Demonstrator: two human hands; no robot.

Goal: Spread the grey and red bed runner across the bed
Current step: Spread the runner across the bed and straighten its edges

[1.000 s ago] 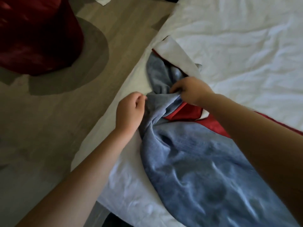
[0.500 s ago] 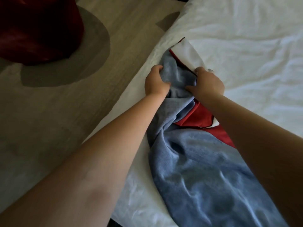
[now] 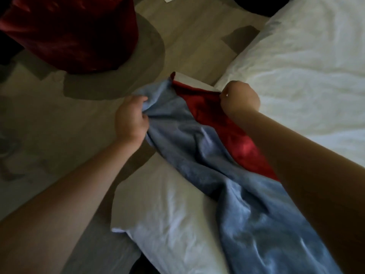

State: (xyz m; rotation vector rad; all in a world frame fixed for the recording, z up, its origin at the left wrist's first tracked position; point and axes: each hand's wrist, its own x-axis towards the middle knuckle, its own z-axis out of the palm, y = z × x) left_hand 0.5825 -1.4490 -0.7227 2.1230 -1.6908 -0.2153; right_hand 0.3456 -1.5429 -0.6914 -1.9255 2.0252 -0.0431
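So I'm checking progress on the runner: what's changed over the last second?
The left hand took hold of the bed runner, and both hands moved apart, pulling its bunched end open past the bed edge, red side showing. The right hand kept its grip.

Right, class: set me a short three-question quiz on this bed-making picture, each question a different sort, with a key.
1. True or false: both hands grip the bed runner.
2. Which hand holds the grey side: A) left hand B) right hand?
3. Fill in: the runner's far end hangs past the bed edge, over the ____.

Key: 1 true; 2 A; 3 floor.
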